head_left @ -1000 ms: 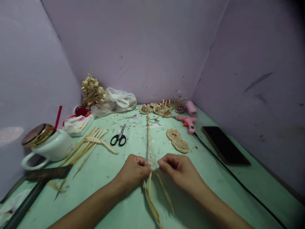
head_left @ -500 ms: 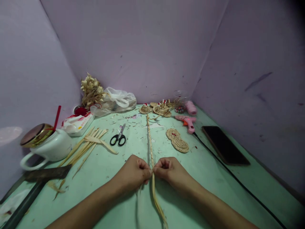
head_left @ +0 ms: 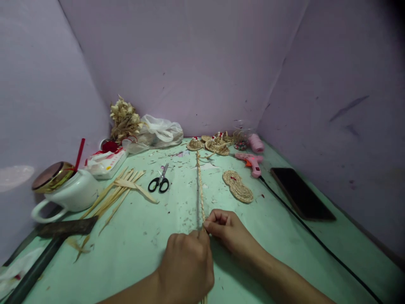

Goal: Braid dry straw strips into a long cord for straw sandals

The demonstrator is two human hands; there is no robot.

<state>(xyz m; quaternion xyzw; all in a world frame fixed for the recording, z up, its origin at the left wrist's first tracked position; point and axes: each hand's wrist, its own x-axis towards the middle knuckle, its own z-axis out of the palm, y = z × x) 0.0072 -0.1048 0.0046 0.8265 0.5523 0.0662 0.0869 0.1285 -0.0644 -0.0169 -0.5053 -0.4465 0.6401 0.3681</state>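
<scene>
A thin braided straw cord (head_left: 200,188) runs up the middle of the green table (head_left: 142,236) toward the back. My right hand (head_left: 226,230) pinches the near end of the braid, fingers curled. My left hand (head_left: 188,266) is closed just below it, gripping the loose straw strands, which it mostly hides; only a bit of straw shows under it at the frame's bottom edge.
Black scissors (head_left: 160,182), loose straw strips (head_left: 122,192), a white jug with a gold lid (head_left: 63,190) and a dark hammer (head_left: 47,245) lie left. A woven straw piece (head_left: 238,186), a pink glue gun (head_left: 251,162) with its cable and a phone (head_left: 302,193) lie right.
My left hand has moved down and toward me, over the loose strands. My right hand has stayed pinched on the braid's end. The spread strands are now gathered under my left hand.
</scene>
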